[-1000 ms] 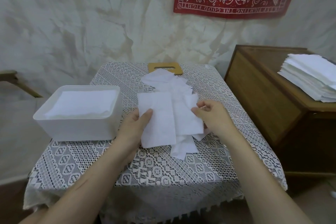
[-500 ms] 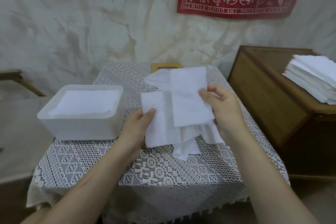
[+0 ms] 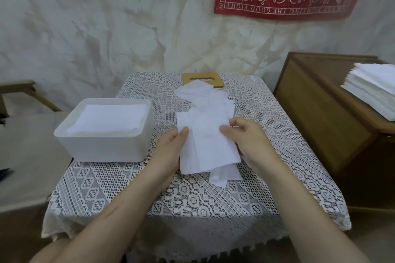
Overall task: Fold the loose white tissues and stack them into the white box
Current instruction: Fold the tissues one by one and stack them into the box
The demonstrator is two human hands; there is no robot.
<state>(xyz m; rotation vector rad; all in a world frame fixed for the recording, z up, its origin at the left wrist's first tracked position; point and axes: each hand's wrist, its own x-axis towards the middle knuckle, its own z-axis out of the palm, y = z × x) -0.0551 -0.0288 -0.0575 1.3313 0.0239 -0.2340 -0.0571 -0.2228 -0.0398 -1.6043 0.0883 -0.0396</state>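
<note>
Near the left edge of the lace-covered table (image 3: 192,205), a white box (image 3: 102,147) holding a flat stack of folded tissues (image 3: 109,119). In the middle, left hand (image 3: 171,151) and right hand (image 3: 250,141) each pinching one side of a white tissue (image 3: 207,145), thumbs on top, over the loose tissues (image 3: 205,98) spreading toward the far edge. Further right, beside the table, a wooden cabinet (image 3: 316,117) carrying another tissue pile (image 3: 372,94).

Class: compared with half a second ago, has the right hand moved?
Yes. The right hand has come down and slightly left, toward the white box and away from the wooden board, laying its tissue flat.
</note>
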